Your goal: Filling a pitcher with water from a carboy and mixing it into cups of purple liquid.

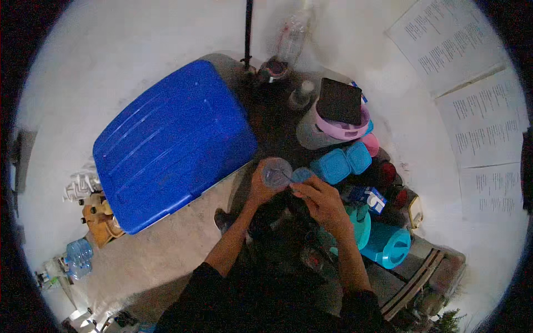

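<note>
My left hand [259, 187] is wrapped around a clear plastic cup [275, 178], whose open mouth faces up towards me. My right hand [322, 200] reaches in from the other side, fingertips pinched on a thin utensil [287, 174], perhaps a spoon, that slants into the cup's mouth. The cup's contents are too dim to make out. Just beyond my right fingers is a small round blue container or lid [302, 175], partly hidden by them. Two blue lidded containers [333, 165] stand close by.
A large storage bin with a blue lid [175, 141] stands at left. At right are a pink-rimmed bucket [308, 133] with a dark flat item [340, 100] on it, a blue-white carton [374, 200] and a turquoise jug [387, 245]. Printed sheets [479, 116] hang on the wall.
</note>
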The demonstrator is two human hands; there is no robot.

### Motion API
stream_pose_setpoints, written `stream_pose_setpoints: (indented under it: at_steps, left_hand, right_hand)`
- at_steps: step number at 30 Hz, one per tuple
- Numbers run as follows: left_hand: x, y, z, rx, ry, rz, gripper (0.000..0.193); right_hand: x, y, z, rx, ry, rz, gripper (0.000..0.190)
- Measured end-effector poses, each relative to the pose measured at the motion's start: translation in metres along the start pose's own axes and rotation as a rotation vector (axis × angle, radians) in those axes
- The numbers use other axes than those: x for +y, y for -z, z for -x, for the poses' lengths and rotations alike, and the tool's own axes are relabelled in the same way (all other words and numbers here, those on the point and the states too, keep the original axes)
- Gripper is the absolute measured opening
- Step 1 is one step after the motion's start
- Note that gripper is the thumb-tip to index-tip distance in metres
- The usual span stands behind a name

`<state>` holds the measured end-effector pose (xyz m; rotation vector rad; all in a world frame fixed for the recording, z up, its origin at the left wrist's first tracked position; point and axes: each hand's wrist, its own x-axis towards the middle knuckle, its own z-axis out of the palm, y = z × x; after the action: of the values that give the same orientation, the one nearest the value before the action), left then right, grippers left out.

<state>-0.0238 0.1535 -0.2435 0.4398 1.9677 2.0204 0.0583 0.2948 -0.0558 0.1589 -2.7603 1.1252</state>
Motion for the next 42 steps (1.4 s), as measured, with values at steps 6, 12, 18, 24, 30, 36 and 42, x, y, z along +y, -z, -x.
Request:
stream_pose_setpoints:
  at_steps: [6,12,18,24,30,36,42]
  left_hand:
    - [0.043,0.027,0.065,0.036,-0.131,-0.009,0.07]
    - [0.116,0.081,0.133,0.114,-0.192,-0.023,0.073]
    - [0.158,0.144,0.188,0.091,-0.255,0.005,0.084]
    - [0.225,0.215,0.237,0.136,-0.407,-0.096,0.081]
    - [0.274,0.254,0.273,0.189,-0.353,-0.123,0.076]
    - [0.288,0.28,0.288,0.23,-0.462,-0.196,0.073]
    - [0.295,0.288,0.291,0.268,-0.415,-0.174,0.07]
  right_hand:
    - [-0.071,0.011,0.016,-0.08,0.086,0.019,0.022]
    - [-0.16,0.019,0.028,-0.002,0.317,-0.005,0.019]
    - [-0.254,0.019,0.024,-0.011,0.512,-0.038,0.013]
    - [-0.329,-0.008,0.029,-0.028,0.62,-0.097,0.013]
    - [-0.371,-0.047,0.016,0.012,0.773,-0.101,0.007]
    - [-0.395,-0.075,0.002,-0.079,0.709,-0.152,0.006]
    - [-0.383,-0.116,-0.009,-0.127,0.565,-0.325,0.018]
